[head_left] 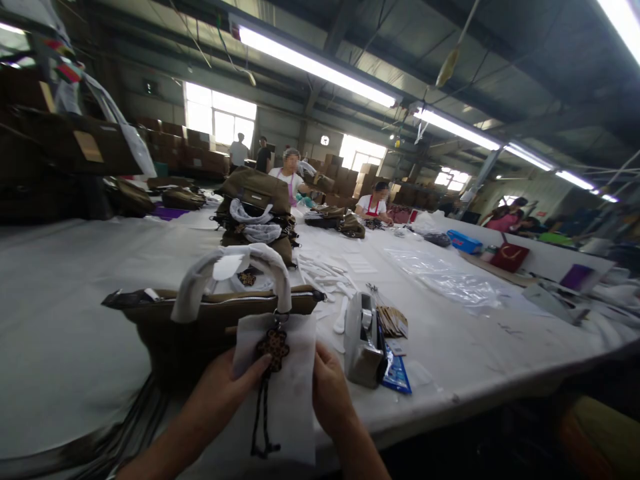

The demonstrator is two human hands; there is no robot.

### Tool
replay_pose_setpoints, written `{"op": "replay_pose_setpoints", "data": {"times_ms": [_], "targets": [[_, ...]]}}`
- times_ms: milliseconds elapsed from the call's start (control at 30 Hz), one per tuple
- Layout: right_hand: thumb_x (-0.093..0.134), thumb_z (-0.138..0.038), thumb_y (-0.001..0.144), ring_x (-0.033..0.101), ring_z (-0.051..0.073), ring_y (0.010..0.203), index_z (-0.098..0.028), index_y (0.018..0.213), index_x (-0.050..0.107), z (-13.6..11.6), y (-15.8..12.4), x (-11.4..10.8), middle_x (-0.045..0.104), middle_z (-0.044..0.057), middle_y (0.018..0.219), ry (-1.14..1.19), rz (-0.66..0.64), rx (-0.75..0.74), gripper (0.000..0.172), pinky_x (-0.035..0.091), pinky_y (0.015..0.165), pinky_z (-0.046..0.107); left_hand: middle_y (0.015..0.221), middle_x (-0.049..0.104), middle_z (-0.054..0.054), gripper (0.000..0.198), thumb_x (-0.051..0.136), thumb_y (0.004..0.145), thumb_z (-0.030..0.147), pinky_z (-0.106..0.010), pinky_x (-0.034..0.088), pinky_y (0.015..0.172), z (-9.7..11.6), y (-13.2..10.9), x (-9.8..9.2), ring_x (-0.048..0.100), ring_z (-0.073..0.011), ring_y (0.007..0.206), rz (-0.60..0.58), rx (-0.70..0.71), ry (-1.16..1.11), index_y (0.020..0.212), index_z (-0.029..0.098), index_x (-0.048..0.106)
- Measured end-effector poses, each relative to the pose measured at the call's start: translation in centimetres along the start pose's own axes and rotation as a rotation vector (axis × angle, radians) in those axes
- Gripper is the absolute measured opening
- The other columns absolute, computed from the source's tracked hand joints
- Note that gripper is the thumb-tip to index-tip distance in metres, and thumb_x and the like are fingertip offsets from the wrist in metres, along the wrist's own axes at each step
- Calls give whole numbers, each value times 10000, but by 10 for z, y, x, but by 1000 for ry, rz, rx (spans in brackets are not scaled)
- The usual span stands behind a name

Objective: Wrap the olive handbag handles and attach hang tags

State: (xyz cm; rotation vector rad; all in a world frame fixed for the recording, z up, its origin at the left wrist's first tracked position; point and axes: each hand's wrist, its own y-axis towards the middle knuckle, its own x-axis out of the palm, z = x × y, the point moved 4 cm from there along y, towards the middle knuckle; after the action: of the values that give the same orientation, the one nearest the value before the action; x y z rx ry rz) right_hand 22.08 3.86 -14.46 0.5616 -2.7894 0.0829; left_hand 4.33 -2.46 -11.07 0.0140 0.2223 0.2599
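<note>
An olive handbag point(175, 347) stands upright on the white-covered table, its arched handles point(187, 293) wrapped in pale padding. From the handle's base hangs a dark flower-shaped charm point(273, 348) with black cords. Behind the charm lies a sheet of white paper point(295, 413) against the bag's front. My left hand point(235, 373) pinches the sheet's left side, its thumb on the charm's lower edge. On the sheet's right edge, my right hand point(330, 393) is closed with the paper between thumb and fingers. Some fingertips are hidden behind the sheet.
A tape dispenser point(364, 343) stands right of the bag, beside brown tags point(393, 321) and a blue packet point(397, 373). Stacked olive bags point(257, 207) rise behind. Clear plastic sheets point(445, 277) lie further right. Co-workers point(374, 203) are at the table's far side.
</note>
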Motion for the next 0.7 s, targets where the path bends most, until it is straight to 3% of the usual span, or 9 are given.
{"op": "replay_pose_setpoints", "data": {"times_ms": [67, 233, 400, 533, 633, 700], "targets": [[705, -594, 895, 353, 71, 524, -164, 1011, 732, 2, 3, 11, 518, -37, 655, -68, -4, -58, 446, 318, 471, 188, 1126, 811, -90, 435, 672, 842, 524, -453, 541, 1045, 2, 1, 0, 719, -366, 1151, 12, 47, 43, 1079, 179, 792], [749, -593, 844, 487, 92, 506, -143, 1169, 711, 12, 7, 34, 640, 17, 772, -154, 73, -146, 556, 425, 440, 212, 974, 817, -66, 404, 517, 955, 517, -350, 582, 872, 4, -1, -1, 763, -324, 1003, 9, 124, 209, 1033, 200, 754], [750, -589, 843, 489, 94, 476, -158, 972, 673, 21, 4, 46, 540, -23, 693, -185, 173, -206, 456, 402, 372, 195, 998, 803, -140, 494, 336, 1016, 518, -364, 558, 835, 9, -2, -3, 765, -348, 1019, 153, 147, 493, 1175, 164, 642], [677, -625, 889, 493, 103, 441, -172, 837, 613, 15, 3, 50, 504, -42, 599, -200, 96, -213, 460, 419, 407, 216, 924, 793, -174, 521, 241, 1030, 413, -398, 555, 735, 9, -1, 2, 784, -373, 876, 120, 145, 708, 1208, 142, 649], [642, -626, 914, 456, 105, 430, -191, 743, 562, 12, 8, 50, 471, -48, 540, -241, 113, -240, 474, 373, 419, 229, 1099, 780, -184, 538, 270, 1042, 422, -400, 574, 734, 11, -2, 2, 781, -365, 923, 165, 220, 806, 1335, 143, 626], [671, -593, 906, 450, 109, 478, -200, 709, 538, 15, 10, 50, 471, -39, 581, -290, 178, -280, 459, 354, 440, 236, 1188, 754, -168, 515, 307, 1049, 440, -368, 583, 755, 14, -4, -3, 774, -331, 965, 261, 311, 814, 1308, 156, 649]]}}
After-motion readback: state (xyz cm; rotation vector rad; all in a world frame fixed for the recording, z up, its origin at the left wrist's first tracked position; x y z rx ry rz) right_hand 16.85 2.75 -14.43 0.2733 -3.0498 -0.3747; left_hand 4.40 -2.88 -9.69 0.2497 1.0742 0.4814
